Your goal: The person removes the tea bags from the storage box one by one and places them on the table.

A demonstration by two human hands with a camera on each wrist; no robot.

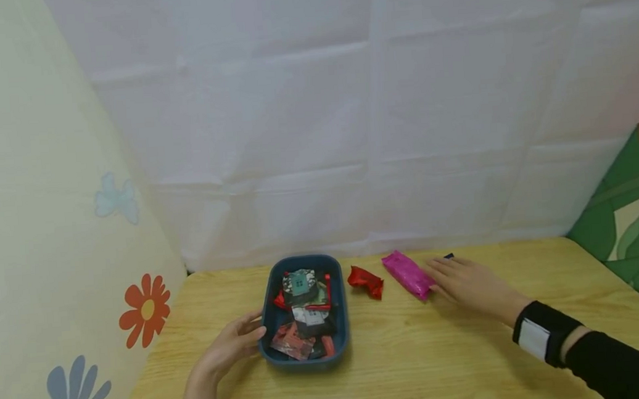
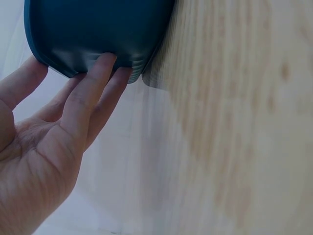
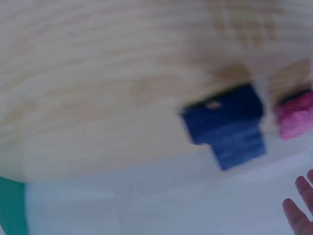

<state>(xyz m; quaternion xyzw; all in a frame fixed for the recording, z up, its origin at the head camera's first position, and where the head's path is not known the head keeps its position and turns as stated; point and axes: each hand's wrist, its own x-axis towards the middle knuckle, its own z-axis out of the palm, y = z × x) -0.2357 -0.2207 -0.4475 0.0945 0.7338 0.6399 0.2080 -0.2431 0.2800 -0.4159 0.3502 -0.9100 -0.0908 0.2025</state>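
Head view | left hand (image 1: 231,349): extended fingers touch side of bin (image 1: 306,366) | right hand (image 1: 472,283): back up, fingers outstretched beside pink packet (image 1: 407,275)

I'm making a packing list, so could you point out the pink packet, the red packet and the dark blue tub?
Pink packet (image 1: 407,275): head view, middle of its shiny wrapper.
Red packet (image 1: 367,280): head view, middle of its crumpled wrapper.
Dark blue tub (image 1: 309,366): head view, its near rim.
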